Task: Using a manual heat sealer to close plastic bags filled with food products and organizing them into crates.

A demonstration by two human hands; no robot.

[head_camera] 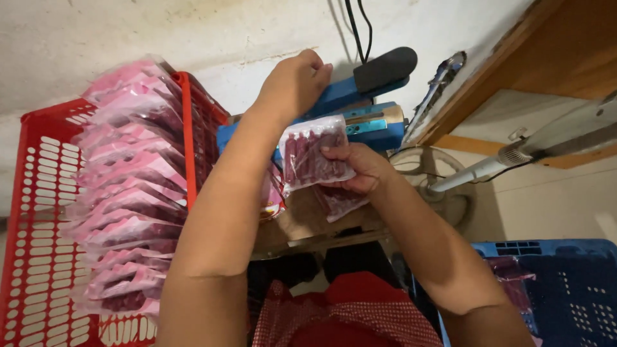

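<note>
**Sealing pouches beside two crates**

Pressing down, the left hand (297, 80) is closed on the blue heat sealer (360, 106) arm. The right hand (360, 168) grips a clear pouch of dark red sticks (313, 154) at the sealer, above the desk (308, 225). A red crate (38, 212) holds stacked sealed pouches (128, 186); a blue crate (565, 283) holds one.

clear pouch (315, 154) – dark red sticks | upright | at blue sealer (366, 103)

Left hand (297, 82) on blue sealer (360, 106) arm, apparently pressing; right hand (360, 168) holds pouch (315, 154).
</note>
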